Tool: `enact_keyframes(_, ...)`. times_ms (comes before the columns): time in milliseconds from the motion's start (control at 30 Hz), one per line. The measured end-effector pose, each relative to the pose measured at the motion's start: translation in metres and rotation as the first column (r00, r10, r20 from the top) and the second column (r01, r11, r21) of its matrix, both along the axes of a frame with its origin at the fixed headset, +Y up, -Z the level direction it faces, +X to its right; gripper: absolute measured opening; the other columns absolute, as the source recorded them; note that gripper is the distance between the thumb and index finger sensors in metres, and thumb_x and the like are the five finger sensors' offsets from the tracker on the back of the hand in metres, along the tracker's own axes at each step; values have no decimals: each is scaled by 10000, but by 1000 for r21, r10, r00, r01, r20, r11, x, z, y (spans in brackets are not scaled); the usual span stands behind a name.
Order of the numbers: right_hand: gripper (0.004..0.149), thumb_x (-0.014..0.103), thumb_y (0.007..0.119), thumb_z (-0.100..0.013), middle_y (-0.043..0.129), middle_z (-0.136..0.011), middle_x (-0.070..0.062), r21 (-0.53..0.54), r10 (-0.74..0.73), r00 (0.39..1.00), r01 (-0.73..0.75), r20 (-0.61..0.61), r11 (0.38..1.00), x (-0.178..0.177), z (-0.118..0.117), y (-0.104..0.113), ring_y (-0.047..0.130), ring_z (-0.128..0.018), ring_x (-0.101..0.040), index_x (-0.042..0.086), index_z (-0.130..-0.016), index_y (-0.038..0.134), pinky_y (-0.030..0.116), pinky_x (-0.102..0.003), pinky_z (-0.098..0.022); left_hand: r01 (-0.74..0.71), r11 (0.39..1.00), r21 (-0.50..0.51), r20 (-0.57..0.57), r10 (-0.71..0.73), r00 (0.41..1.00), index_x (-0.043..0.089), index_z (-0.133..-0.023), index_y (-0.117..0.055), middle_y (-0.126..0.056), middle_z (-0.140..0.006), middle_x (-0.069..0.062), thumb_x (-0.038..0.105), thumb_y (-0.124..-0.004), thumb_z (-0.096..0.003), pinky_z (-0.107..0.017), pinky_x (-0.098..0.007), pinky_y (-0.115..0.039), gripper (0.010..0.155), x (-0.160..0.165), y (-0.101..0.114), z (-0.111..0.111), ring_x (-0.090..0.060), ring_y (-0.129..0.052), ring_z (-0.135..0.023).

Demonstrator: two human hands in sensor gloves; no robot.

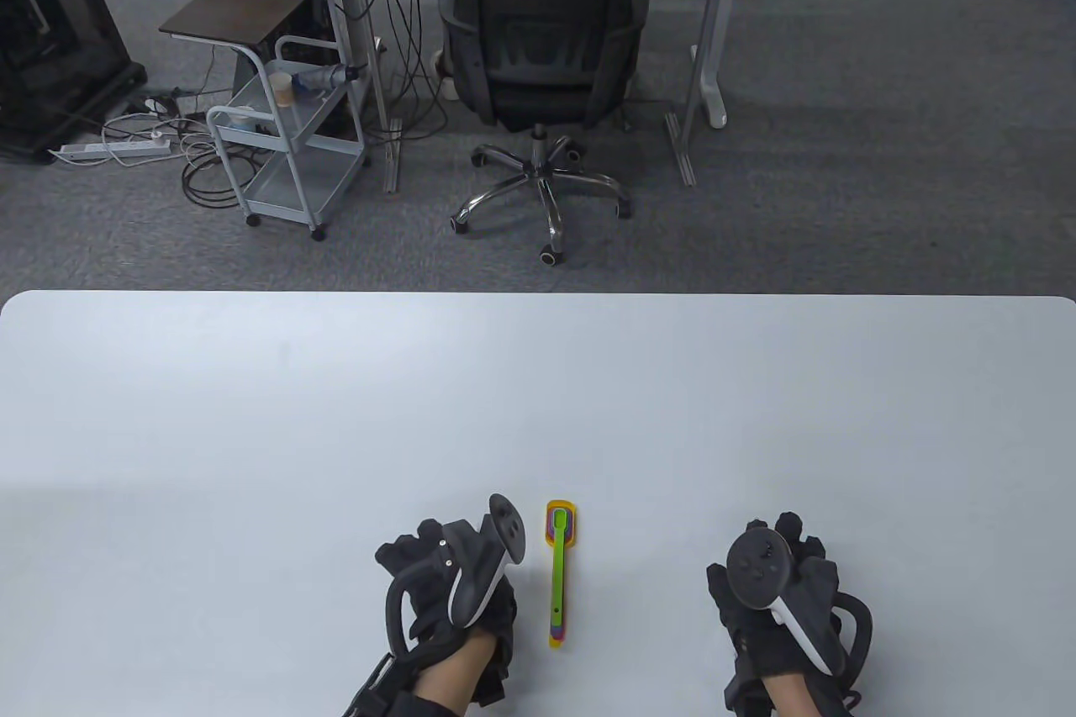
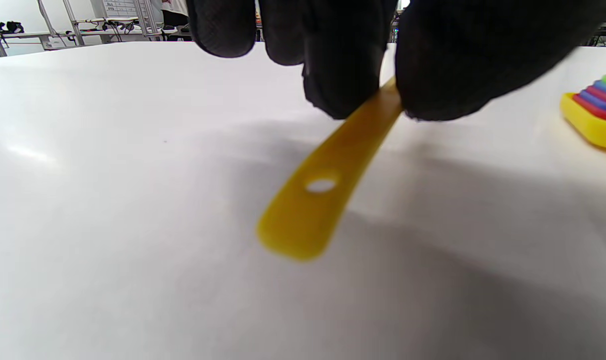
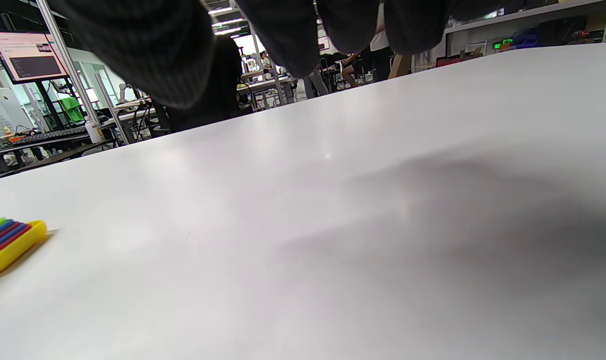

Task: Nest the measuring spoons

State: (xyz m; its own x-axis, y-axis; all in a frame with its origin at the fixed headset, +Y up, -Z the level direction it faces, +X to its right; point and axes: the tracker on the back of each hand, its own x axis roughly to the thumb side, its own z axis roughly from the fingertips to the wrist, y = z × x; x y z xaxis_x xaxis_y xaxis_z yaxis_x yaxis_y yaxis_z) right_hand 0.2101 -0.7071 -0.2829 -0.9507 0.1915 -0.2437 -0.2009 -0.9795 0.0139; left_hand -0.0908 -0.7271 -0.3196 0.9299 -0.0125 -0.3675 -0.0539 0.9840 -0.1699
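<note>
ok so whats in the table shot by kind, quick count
spoon stack: 1, nested, yellow at the bottom, green on top
hands: 2, left hand and right hand, both gloved
trackers: 2, left tracker and right tracker
total: 5

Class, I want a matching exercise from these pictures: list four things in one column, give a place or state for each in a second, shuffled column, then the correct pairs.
Things:
1. left hand
2. right hand
3. stack of measuring spoons
4. office chair

Places or states:
A. on the carpet beyond the table
B. holds nothing, off to the right of the spoons
C. lies nested on the table between the hands
D. fingers pinch the yellow handle

Pairs: 1-D, 2-B, 3-C, 4-A
</note>
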Motion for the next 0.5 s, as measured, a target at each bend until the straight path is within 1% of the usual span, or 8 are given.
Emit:
enact_keyframes(300,743,489,741,-521,437,-1224,-319,-1,-9,1000,9,-7,1000,0,0,0,531,-1016,-645,69,-1116,594,484,-715,-685,7,1000,14,35,-7,999,87,-679,-985,-691,-1143,-128,461,-972,-385,-784,-686,-446,476,25,14,-3,-517,-715,-1069)
enact_keyframes(500,741,489,741,-521,436,-1224,-319,1,-15,1000,15,-15,1000,0,1,0,532,-1015,-646,69,-1115,597,484,-715,-685,1,1000,14,58,-1,998,87,-679,-986,-692,-1143,-130,463,-972,-384,-785,-685,-446,478,43,16,-7,-519,-715,-1068)
